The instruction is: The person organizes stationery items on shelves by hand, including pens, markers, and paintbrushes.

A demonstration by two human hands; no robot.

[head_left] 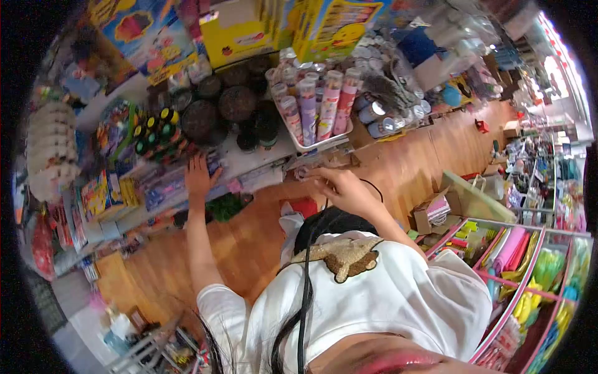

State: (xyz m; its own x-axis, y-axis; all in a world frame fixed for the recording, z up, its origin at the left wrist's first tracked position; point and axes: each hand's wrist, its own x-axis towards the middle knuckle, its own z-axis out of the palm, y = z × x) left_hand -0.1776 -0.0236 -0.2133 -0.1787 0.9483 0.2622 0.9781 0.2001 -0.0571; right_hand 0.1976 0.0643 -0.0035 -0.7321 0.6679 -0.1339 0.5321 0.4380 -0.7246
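Note:
My left hand (198, 177) rests palm down, fingers spread, at the front of a shelf, on or just over purple flat packages (165, 191). My right hand (341, 188) hangs in front of my body with its fingers loosely bent and apart, and nothing can be made out in it. Beyond it stands a white tray (317, 145) of pink and purple tubes (308, 112). Round dark containers (237, 103) stand between the hands, farther back. Dark bottles with yellow and green caps (156, 132) are behind my left hand.
Yellow boxes (240, 36) stand along the back of the shelf. Below is a wooden floor (156, 274). At right are an open cardboard box (431, 212) and a pink-edged rack (529, 262) of colourful rolls and bags. A metal frame (156, 349) is at lower left.

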